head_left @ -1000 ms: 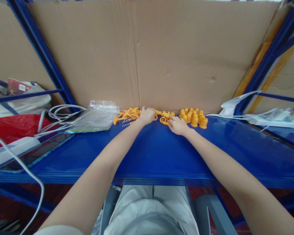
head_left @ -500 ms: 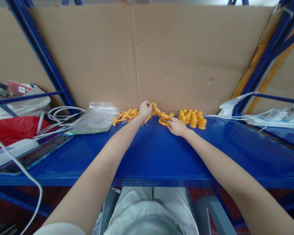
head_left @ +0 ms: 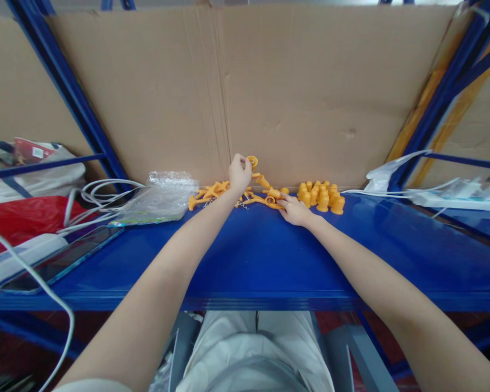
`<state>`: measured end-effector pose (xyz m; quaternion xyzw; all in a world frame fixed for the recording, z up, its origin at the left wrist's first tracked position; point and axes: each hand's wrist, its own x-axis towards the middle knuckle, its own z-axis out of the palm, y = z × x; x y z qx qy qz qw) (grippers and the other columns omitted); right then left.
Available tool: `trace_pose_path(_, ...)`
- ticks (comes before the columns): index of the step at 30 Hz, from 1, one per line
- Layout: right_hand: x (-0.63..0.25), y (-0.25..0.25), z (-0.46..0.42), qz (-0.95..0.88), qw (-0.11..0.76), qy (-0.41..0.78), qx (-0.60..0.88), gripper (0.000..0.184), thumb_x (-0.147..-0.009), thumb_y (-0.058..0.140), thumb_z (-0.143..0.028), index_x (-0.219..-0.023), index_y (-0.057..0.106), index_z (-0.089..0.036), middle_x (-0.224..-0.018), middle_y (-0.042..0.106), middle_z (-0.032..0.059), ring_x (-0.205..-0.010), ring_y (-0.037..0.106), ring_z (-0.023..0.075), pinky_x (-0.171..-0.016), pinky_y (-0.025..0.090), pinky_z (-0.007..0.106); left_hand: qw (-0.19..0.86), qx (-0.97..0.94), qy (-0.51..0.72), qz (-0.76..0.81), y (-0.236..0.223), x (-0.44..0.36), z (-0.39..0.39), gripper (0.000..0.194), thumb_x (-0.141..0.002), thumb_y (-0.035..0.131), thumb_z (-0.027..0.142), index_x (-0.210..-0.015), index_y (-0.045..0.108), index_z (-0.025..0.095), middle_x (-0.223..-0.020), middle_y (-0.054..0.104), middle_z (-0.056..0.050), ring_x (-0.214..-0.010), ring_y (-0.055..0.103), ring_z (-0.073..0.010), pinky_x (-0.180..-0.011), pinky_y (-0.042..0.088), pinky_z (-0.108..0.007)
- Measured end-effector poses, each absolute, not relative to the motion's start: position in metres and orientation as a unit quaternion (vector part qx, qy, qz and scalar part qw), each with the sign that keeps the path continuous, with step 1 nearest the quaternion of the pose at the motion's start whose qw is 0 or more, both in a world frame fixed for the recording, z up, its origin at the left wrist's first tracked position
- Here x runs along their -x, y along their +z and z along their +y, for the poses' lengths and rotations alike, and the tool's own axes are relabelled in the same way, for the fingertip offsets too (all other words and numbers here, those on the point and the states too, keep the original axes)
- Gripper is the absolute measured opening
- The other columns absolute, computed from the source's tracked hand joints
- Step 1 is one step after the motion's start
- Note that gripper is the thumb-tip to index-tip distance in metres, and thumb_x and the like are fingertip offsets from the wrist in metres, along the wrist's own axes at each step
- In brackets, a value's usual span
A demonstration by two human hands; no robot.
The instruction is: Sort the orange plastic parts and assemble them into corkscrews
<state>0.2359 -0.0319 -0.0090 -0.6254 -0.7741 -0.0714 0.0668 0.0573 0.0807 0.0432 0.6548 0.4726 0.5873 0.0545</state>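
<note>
My left hand [head_left: 240, 173] is raised above the shelf, its fingers pinched on a round, cup-like orange plastic piece [head_left: 252, 161]. Lower down, my right hand [head_left: 295, 210] rests near the shelf surface with its fingers closed on an orange plastic part [head_left: 274, 193]; its exact kind is unclear. Beside those fingertips is a curled orange piece [head_left: 270, 201]. Left of my hands lies a pile of branching orange plastic pieces [head_left: 212, 190], with small silvery chains [head_left: 242, 204] near it. To the right stand several orange bell-shaped pieces [head_left: 322, 198] in a cluster.
The blue metal shelf [head_left: 261, 261] backs onto a cardboard panel [head_left: 310, 92]. On the left are a clear plastic bag [head_left: 157, 198], white cables [head_left: 93, 198], a phone [head_left: 65, 258] and a red bag [head_left: 28, 220]. A power strip [head_left: 461, 200] lies at the right.
My left hand has lifted slightly, raising the round orange piece away from the pieces below. My right hand has stayed almost in place.
</note>
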Motion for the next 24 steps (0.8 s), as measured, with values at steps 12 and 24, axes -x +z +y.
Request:
trace_pose_path(12,-0.236,-0.005,-0.01,-0.732,0.396,0.066,0.55,0.043,-0.101,0.037,-0.034,-0.126,0.068,-0.019,-0.132,0.067,0.0135,-0.126,0.06,0.0266,-0.106,0.047,0.047,-0.172,-0.829,0.347,0.402,0.054,-0.063,0.011,0.015,-0.099,0.044,0.025,-0.102,0.058,0.018,-0.11,0.068,-0.011,-0.091,0.069,-0.0207,-0.075,0.052,-0.029)
trace_pose_path(24,-0.214,0.025,-0.033,-0.613,0.61,0.399,0.305,0.044,-0.087,0.059,-0.062,-0.108,0.065,-0.024,-0.095,0.067,0.0028,-0.078,0.062,0.015,-0.064,0.051,0.028,-0.227,-0.872,0.36,0.242,0.038,-0.057,-0.034,0.033,-0.102,0.034,0.026,-0.121,0.06,0.017,-0.135,0.063,-0.015,-0.124,0.058,-0.0244,-0.105,0.045,-0.044)
